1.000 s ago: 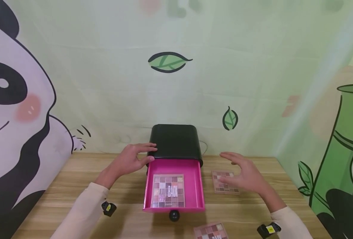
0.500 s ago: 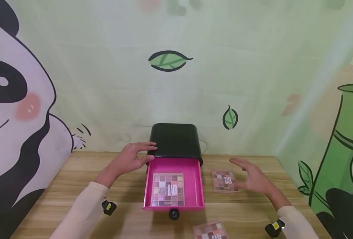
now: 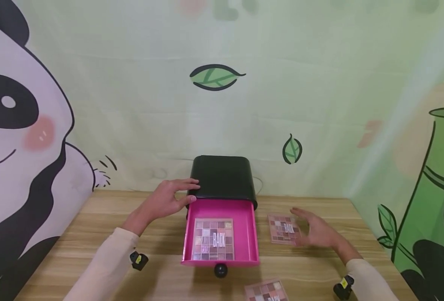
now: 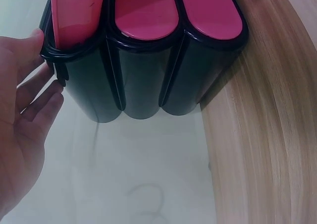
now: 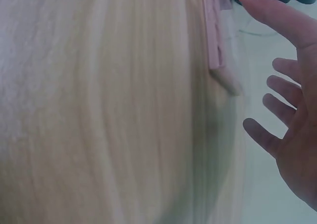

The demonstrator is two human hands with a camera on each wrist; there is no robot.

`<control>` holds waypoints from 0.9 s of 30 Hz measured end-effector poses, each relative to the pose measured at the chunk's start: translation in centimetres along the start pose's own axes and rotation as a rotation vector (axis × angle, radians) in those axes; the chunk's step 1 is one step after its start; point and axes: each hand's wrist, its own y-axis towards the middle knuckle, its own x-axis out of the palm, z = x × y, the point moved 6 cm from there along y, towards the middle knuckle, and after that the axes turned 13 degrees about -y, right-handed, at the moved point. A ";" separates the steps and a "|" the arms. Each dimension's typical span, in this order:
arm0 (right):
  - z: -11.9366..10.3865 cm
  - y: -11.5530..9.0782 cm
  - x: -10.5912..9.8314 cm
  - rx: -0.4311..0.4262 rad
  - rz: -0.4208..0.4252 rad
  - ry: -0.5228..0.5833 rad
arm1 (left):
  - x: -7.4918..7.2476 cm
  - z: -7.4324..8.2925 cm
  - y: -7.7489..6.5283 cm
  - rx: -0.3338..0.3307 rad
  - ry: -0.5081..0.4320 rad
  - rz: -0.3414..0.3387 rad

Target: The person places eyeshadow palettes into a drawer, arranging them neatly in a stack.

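My left hand (image 3: pixel 169 195) rests on the upper left edge of a black drawer cabinet (image 3: pixel 223 175), fingers straight along the top and thumb at the front corner. Its top pink drawer (image 3: pixel 244 234) is pulled out by a black knob (image 3: pixel 220 270). An eyeshadow palette (image 3: pixel 203 240) marked BACK lies flat inside, toward the left. My right hand (image 3: pixel 316 229) is low over the table at the right edge of a second palette (image 3: pixel 280 230), thumb and fingers spread. In the right wrist view, nothing is between thumb and fingers, and that pink palette (image 5: pixel 213 30) lies beyond.
A third palette (image 3: pixel 265 290) lies near the front, cut off by the frame's lower edge. Two more pink drawer fronts (image 4: pixel 148 16) show in the left wrist view. Behind the wooden table (image 3: pixel 162 259) hangs a printed panda backdrop (image 3: pixel 150 104).
My right hand has moved right and down, from above the second palette to its right edge. My left hand stays on the cabinet. The palettes and drawer keep their places.
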 end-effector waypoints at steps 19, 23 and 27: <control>1.7 0.4 1.7 -0.077 -0.071 -0.025 | 0.2 0.0 -0.1 0.012 -0.009 0.006; 1.8 0.5 1.9 -0.091 -0.071 -0.051 | 0.1 0.0 -0.1 0.015 -0.008 0.012; 1.9 0.6 1.9 -0.076 -0.089 -0.058 | 0.1 -0.1 -0.1 0.015 -0.005 0.016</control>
